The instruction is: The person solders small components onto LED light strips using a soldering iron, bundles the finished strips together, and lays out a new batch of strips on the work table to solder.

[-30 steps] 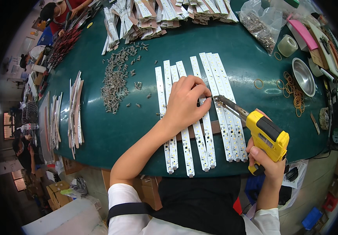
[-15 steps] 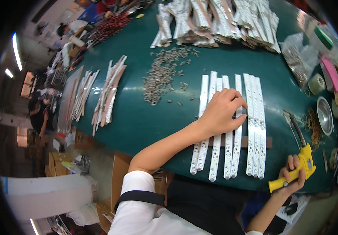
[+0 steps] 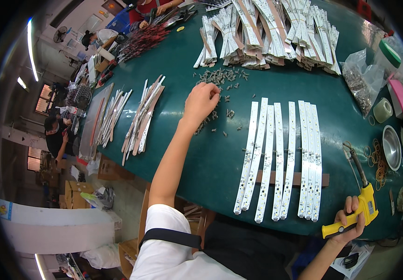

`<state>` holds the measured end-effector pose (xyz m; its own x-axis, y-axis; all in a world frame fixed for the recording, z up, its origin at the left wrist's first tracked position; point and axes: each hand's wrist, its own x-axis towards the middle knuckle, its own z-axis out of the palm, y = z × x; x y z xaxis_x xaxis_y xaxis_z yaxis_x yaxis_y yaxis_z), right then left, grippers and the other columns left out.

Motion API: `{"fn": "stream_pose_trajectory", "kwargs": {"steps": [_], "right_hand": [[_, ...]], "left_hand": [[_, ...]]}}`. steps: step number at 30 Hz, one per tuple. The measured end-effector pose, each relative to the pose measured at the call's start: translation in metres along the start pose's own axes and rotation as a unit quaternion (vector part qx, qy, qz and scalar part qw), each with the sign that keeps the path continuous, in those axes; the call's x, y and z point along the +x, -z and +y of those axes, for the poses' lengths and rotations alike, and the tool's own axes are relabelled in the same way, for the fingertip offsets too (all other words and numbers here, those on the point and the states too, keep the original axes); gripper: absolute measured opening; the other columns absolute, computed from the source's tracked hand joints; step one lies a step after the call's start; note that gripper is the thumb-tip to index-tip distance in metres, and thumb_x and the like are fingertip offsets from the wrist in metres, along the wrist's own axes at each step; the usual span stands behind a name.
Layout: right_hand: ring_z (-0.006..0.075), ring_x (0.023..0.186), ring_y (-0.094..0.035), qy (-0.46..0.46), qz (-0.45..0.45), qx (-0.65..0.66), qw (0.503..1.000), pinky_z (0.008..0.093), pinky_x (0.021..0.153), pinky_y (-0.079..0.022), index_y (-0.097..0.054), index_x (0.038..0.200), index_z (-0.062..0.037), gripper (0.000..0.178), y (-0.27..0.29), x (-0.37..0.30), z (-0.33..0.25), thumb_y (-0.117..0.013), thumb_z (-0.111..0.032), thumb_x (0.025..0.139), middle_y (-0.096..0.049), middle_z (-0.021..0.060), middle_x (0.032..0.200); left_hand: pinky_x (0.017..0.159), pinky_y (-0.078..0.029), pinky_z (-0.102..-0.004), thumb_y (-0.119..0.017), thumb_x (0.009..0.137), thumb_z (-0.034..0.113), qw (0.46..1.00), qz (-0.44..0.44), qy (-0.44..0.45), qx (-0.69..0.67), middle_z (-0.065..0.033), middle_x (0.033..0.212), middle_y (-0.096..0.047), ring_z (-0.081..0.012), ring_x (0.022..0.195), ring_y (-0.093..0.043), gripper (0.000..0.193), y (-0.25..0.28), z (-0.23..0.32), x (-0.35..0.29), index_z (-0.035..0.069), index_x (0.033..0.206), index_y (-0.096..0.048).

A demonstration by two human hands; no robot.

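Note:
My left hand (image 3: pixel 201 102) is over the pile of small grey metal parts (image 3: pixel 222 75), its fingers curled together; what they pinch, if anything, is hidden. In my right hand (image 3: pixel 352 223) is a yellow soldering gun (image 3: pixel 364 205), gripped by its handle, its tip pointing up and away from me. Between the two hands, several white LED strips (image 3: pixel 265 163) lie side by side, those on the right close together and the others spaced apart. Small parts sit on some of the strips around mid-length. A brown bar (image 3: pixel 325 180) runs crosswise under them.
Bundled strips (image 3: pixel 271 37) are heaped along the far side. Loose strips (image 3: pixel 143 116) lie at left. On the right are a bag of small parts (image 3: pixel 361 81), a tape roll (image 3: pixel 382 111), a metal bowl (image 3: pixel 392 148) and rubber bands (image 3: pixel 378 163). Another person (image 3: pixel 103 38) works at far left.
My left hand has moved left and away from me, from above the strips to the small-parts pile. The right hand still holds the soldering gun. The whole view has shifted slightly.

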<state>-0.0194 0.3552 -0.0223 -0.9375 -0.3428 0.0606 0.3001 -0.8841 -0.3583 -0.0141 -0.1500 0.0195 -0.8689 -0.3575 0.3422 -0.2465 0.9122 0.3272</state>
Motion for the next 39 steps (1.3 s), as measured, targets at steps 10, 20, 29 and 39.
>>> {"fn": "stream_pose_trajectory", "kwargs": {"steps": [10, 20, 29, 39], "right_hand": [[0.0157, 0.084, -0.04, -0.001, 0.008, -0.007, 1.0, 0.0218, 0.054, -0.048, -0.025, 0.13, 0.0033, 0.05, -0.002, -0.001, 0.0, -0.053, -0.008, 0.09, -0.039, 0.0117, 0.095], [0.0153, 0.084, -0.041, 0.005, 0.01, -0.017, 1.0, 0.0211, 0.053, -0.049, -0.027, 0.129, 0.004, 0.049, -0.004, -0.001, 0.001, -0.053, -0.007, 0.089, -0.041, 0.0119, 0.094], [0.0151, 0.083, -0.041, 0.004, 0.021, -0.031, 0.999, 0.0208, 0.052, -0.049, -0.026, 0.132, 0.0055, 0.054, -0.007, -0.001, 0.002, -0.054, -0.008, 0.088, -0.042, 0.0122, 0.093], [0.0169, 0.082, -0.041, 0.006, 0.042, -0.027, 0.999, 0.0213, 0.05, -0.048, -0.029, 0.132, 0.0058, 0.057, -0.013, 0.0, 0.004, -0.058, -0.008, 0.084, -0.043, 0.0132, 0.092]], "left_hand": [[0.074, -0.05, -0.0395, -0.064, 0.079, 0.014, 0.999, -0.031, -0.005, -0.007, -0.0083, 0.084, -0.062, -0.0276, 0.085, -0.061, 0.009, -0.021, 0.002, 0.03, 0.008, 0.086, -0.066], [0.076, -0.05, -0.0403, -0.066, 0.073, 0.013, 0.999, -0.03, -0.035, 0.012, -0.0088, 0.086, -0.061, -0.0295, 0.084, -0.06, 0.012, -0.029, -0.007, 0.036, 0.008, 0.085, -0.066], [0.074, -0.05, -0.0376, -0.067, 0.076, 0.015, 0.996, -0.06, -0.058, -0.021, -0.0095, 0.082, -0.062, -0.0261, 0.078, -0.061, 0.015, -0.033, -0.002, 0.046, 0.006, 0.088, -0.067], [0.071, -0.045, -0.0231, -0.064, 0.085, 0.01, 0.859, -0.167, 0.097, -0.474, -0.0054, 0.092, -0.069, -0.008, 0.084, -0.061, 0.018, -0.016, 0.075, 0.015, 0.003, 0.101, -0.062]]}}
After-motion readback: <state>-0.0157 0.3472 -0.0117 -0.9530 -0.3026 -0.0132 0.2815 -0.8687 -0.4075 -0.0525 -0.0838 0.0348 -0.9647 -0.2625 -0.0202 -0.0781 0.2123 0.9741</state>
